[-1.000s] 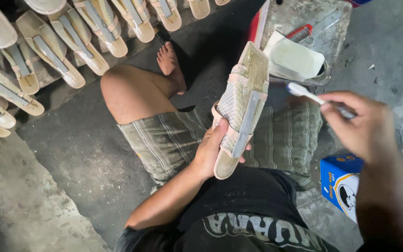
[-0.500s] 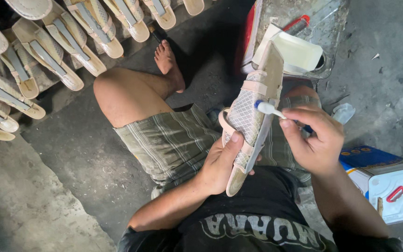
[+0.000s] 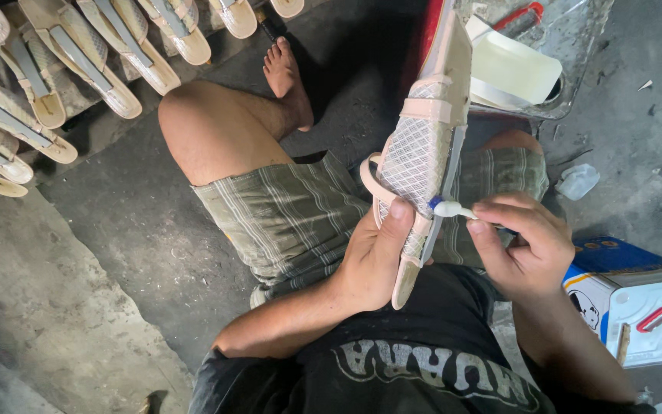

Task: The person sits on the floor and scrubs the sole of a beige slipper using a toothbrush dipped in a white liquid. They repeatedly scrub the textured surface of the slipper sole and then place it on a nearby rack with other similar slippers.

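While the left hand (image 3: pixel 373 257) grips a beige sandal (image 3: pixel 421 157) upright at centre, the right hand (image 3: pixel 526 245), at three o'clock, pinches a small brush (image 3: pixel 450 208), probably gluing its edge; steady strokes needed.

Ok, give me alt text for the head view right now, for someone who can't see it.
A seated person's left hand holds a beige sandal upright while the right hand presses a small white-tipped brush against its edge. More sandals lie in rows on the floor at left.
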